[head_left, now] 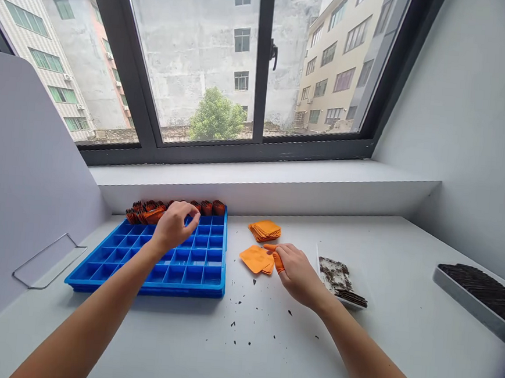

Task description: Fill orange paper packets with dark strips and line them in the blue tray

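Note:
My left hand (175, 225) is over the back of a blue compartment tray (181, 292). Its thumb and fingertips curl together; anything between them is too small to make out. Dark-and-orange packets (145, 212) stand in the tray's back compartments, while the front ones show bare blue. On the right, my right hand (295, 269) has its index finger stretched out and thumb apart, both with orange coverings. It is beside a loose group of orange squares (255, 259), holding nothing visible. Behind them lies a neater orange stack (265, 230).
A clear shallow container (331, 272) holds dark crumbs and thin dark pieces. A long tray (454, 289) of dark strips stands far right. Dark flakes are scattered at the front. A bent wire frame (49, 260) lies left, by a partition (31, 166). A window rises behind the sill (257, 186).

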### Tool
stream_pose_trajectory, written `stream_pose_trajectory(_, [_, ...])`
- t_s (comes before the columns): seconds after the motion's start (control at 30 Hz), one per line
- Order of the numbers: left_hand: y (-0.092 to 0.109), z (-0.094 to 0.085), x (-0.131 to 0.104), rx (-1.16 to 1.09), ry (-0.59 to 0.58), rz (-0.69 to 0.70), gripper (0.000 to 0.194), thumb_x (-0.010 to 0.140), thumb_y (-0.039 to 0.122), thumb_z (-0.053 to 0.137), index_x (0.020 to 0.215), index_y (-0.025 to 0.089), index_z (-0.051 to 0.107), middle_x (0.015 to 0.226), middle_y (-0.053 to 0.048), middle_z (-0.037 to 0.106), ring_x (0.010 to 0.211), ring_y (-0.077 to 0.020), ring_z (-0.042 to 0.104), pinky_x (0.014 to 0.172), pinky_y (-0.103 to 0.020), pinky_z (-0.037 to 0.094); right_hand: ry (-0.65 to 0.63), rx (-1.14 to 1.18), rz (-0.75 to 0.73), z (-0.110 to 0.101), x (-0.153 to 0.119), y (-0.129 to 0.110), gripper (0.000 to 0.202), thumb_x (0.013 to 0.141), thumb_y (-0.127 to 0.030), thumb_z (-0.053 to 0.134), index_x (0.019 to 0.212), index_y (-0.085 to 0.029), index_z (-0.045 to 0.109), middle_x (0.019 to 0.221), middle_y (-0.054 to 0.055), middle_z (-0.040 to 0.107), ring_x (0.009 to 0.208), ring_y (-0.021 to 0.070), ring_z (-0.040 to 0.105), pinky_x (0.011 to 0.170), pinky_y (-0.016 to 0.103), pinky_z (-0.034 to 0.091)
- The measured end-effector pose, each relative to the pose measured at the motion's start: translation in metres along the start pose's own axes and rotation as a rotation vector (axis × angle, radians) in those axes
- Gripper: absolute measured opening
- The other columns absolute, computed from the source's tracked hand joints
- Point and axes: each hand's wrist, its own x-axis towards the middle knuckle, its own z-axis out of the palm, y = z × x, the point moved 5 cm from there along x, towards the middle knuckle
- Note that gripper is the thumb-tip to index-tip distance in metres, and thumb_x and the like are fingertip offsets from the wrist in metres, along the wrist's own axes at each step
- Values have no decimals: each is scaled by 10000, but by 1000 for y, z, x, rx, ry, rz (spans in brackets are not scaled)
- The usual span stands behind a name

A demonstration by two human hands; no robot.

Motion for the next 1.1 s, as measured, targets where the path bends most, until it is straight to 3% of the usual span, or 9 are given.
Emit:
stream_pose_trajectory(0.1, [78, 25, -25, -140, -178, 250, 198, 1056, 319, 605, 1166, 231, 745, 1108, -92, 757, 1056, -279, 683, 957, -435, 583, 53, 15, 4, -1, 1, 2, 350, 1100, -276, 369, 1237, -224, 687, 1324, 116, 736, 1266, 301, 623, 1044, 515, 516])
stream_pose_trajectory(0.2, [131, 59, -50, -131, -279, 356, 301, 1002, 276, 693, 1299, 234, 705, 1284, -127, 734, 1142, -317, 685, 911, -465, 583, 106, 24, 0, -2, 1, 5, 356, 1116, -331, 376, 1276, -204, 667, 1253, 145, 710, 1198, 319, 623, 1016, 533, 535])
stream_pose_trajectory(0.27, [148, 82, -59, -64, -343, 388, 458, 930, 239, 766, 1376, 230, 660, 1453, -160, 665, 1246, -360, 651, 917, -490, 580, 132, 30, -15, -2, 0, 6, 351, 1109, -329, 398, 1318, -200, 649, 1252, 152, 676, 1201, 323, 607, 1032, 541, 539])
stream_pose_trajectory(0.33, [156, 101, -60, 5, -388, 399, 518, 904, 178, 775, 1400, 227, 636, 1464, -164, 658, 1261, -364, 638, 909, -480, 581, 151, 27, -23, -1, -1, 7, 358, 1102, -319, 411, 1354, -196, 634, 1293, 160, 629, 1250, 329, 572, 1080, 556, 527])
stream_pose_trajectory(0.5, [158, 123, -53, 60, -391, 368, 188, 952, 37, 649, 1029, 191, 722, 1000, -147, 742, 982, -319, 659, 709, -397, 561, 192, -6, 21, 0, -4, 6, 391, 1109, -388, 425, 1398, -207, 616, 1369, 177, 507, 1308, 346, 506, 1116, 596, 513])
stream_pose_trajectory(0.67, [157, 113, -52, 51, -312, 325, 272, 957, -41, 592, 900, 201, 700, 937, -132, 711, 968, -304, 618, 622, -346, 528, 194, 25, 19, -2, -6, 1, 412, 1074, -402, 506, 1428, -222, 615, 1382, 177, 475, 1320, 365, 488, 1139, 646, 489])
stream_pose_trajectory(0.83, [157, 70, -55, -98, -149, 287, 172, 1084, 125, 570, 1036, 225, 701, 986, -91, 737, 977, -272, 613, 636, -335, 536, 108, 304, -59, -18, -12, -19, 486, 1049, -512, 610, 1491, -311, 589, 1435, 145, 452, 1352, 324, 513, 1113, 561, 551])
stream_pose_trajectory(0.97, [151, 41, -65, -401, -5, 233, 125, 1118, 240, 574, 1083, 250, 694, 963, -63, 750, 881, -244, 605, 695, -372, 559, 105, 440, -156, -27, -15, -38, 372, 981, -499, 740, 1308, -323, 719, 1359, 117, 502, 1279, 306, 573, 1000, 477, 610])
stream_pose_trajectory(1.1, [150, 44, -77, -571, -12, 164, 127, 1112, 264, 581, 1075, 265, 703, 949, -70, 758, 848, -249, 632, 747, -430, 578, 121, 565, -149, -20, -13, -45, 215, 1031, -468, 689, 1038, -271, 775, 1153, 89, 567, 974, 226, 625, 790, 398, 639])
